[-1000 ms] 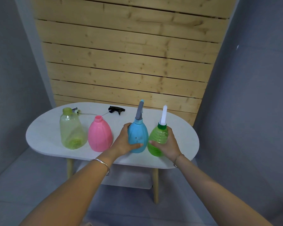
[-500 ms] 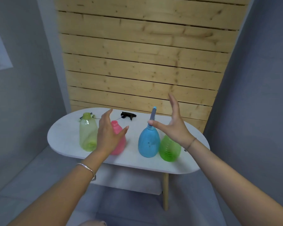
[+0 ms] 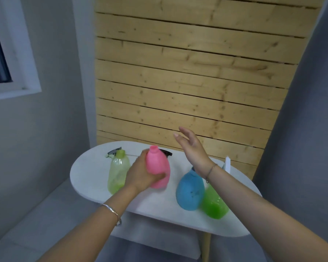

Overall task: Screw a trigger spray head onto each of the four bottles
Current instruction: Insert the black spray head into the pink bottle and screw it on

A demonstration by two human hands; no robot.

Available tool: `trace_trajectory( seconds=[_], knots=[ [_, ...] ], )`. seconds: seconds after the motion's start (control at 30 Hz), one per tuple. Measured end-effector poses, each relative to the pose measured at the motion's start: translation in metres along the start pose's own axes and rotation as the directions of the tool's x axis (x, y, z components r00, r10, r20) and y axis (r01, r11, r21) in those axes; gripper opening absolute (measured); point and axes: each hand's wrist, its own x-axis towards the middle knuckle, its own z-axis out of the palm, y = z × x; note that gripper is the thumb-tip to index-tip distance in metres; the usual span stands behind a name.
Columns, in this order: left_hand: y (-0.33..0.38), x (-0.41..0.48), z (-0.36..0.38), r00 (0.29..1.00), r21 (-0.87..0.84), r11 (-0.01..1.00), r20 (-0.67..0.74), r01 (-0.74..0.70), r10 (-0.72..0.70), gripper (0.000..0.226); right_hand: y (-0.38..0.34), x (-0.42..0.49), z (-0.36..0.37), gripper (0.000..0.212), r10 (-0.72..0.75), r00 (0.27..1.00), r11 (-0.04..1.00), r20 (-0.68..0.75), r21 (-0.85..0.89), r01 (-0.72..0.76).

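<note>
Through the head camera, our left hand (image 3: pixel 140 174) grips the opaque pink plastic bottle (image 3: pixel 158 167) round its body, at the white oval counter (image 3: pixel 87 176), the bottle's neck bare. Our right hand (image 3: pixel 191 146) hangs in the air, fingers relaxed and holding nothing. A black trigger spray head (image 3: pixel 168 153) lies just behind the pink bottle.

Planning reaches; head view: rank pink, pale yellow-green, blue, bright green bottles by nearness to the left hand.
1. Pink plastic bottle: gripped by left hand.
2. Translucent yellow-green bottle: just left.
3. Blue bottle: right.
4. Bright green bottle: far right.
</note>
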Motion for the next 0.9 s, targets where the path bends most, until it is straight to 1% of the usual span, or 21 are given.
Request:
trace_trajectory(
  seconds=[0.07, 0.1, 0.17, 0.2, 0.27, 0.33, 0.37, 0.43, 0.47, 0.53, 0.57, 0.67, 0.8, 0.9],
  knots=[
    [0.022, 0.024, -0.033, 0.992, -0.056, 0.996, -0.110, -0.063, 0.057, 0.090, -0.008, 0.022, 0.002, 0.038, 0.054, 0.995, 0.989, -0.078, 0.144, -0.042],
    [0.029, 0.038, -0.051, 0.989, -0.063, 0.994, -0.131, -0.084, 0.075, 0.092, -0.012, 0.033, 0.004, 0.036, 0.090, 0.992, 0.970, -0.087, 0.235, -0.067],
    [0.033, 0.060, -0.083, 0.989, -0.054, 0.994, -0.116, -0.097, 0.091, 0.095, -0.012, 0.056, 0.010, 0.047, 0.161, 0.986, 0.927, -0.050, 0.352, -0.133],
    [0.030, 0.070, -0.097, 0.992, -0.048, 0.995, -0.099, -0.085, 0.080, 0.096, -0.007, 0.067, 0.017, 0.052, 0.200, 0.979, 0.921, -0.025, 0.346, -0.180],
    [0.017, 0.086, -0.116, 0.997, -0.021, 0.999, -0.063, -0.039, 0.038, 0.097, 0.012, 0.085, 0.033, 0.052, 0.315, 0.949, 0.919, -0.012, 0.256, -0.301],
    [-0.002, 0.097, -0.126, 1.000, 0.049, 0.999, -0.025, -0.016, 0.017, 0.097, 0.038, 0.099, 0.050, 0.050, 0.448, 0.892, 0.883, -0.053, 0.183, -0.433],
    [-0.011, 0.104, -0.128, 1.000, 0.080, 0.997, -0.003, -0.009, 0.010, 0.098, 0.052, 0.106, 0.059, 0.052, 0.502, 0.861, 0.856, -0.077, 0.184, -0.483],
    [-0.028, 0.114, -0.127, 0.999, 0.086, 0.996, 0.053, 0.006, -0.011, 0.099, 0.082, 0.118, 0.069, 0.055, 0.588, 0.797, 0.805, -0.138, 0.194, -0.560],
    [-0.037, 0.119, -0.124, 0.997, 0.076, 0.997, 0.081, 0.009, -0.015, 0.099, 0.096, 0.124, 0.073, 0.053, 0.616, 0.771, 0.786, -0.162, 0.191, -0.588],
    [-0.053, 0.130, -0.117, 0.993, 0.054, 0.998, 0.119, 0.012, -0.019, 0.099, 0.124, 0.137, 0.079, 0.045, 0.643, 0.742, 0.765, -0.187, 0.174, -0.620],
    [-0.062, 0.135, -0.115, 0.992, 0.031, 0.999, 0.124, 0.016, -0.020, 0.099, 0.137, 0.143, 0.082, 0.046, 0.643, 0.736, 0.765, -0.212, 0.163, -0.622],
    [-0.086, 0.149, -0.108, 0.992, -0.046, 0.999, 0.124, 0.020, -0.014, 0.098, 0.166, 0.161, 0.088, 0.061, 0.638, 0.707, 0.757, -0.305, 0.077, -0.649],
    [-0.114, 0.156, -0.099, 0.989, -0.039, 0.999, 0.139, -0.036, 0.041, 0.097, 0.194, 0.186, 0.094, 0.072, 0.564, 0.704, 0.745, -0.432, -0.104, -0.659],
    [-0.130, 0.157, -0.092, 0.991, -0.072, 0.996, 0.123, -0.044, 0.053, 0.099, 0.209, 0.201, 0.097, 0.067, 0.489, 0.720, 0.722, -0.492, -0.235, -0.651]
  ],
)
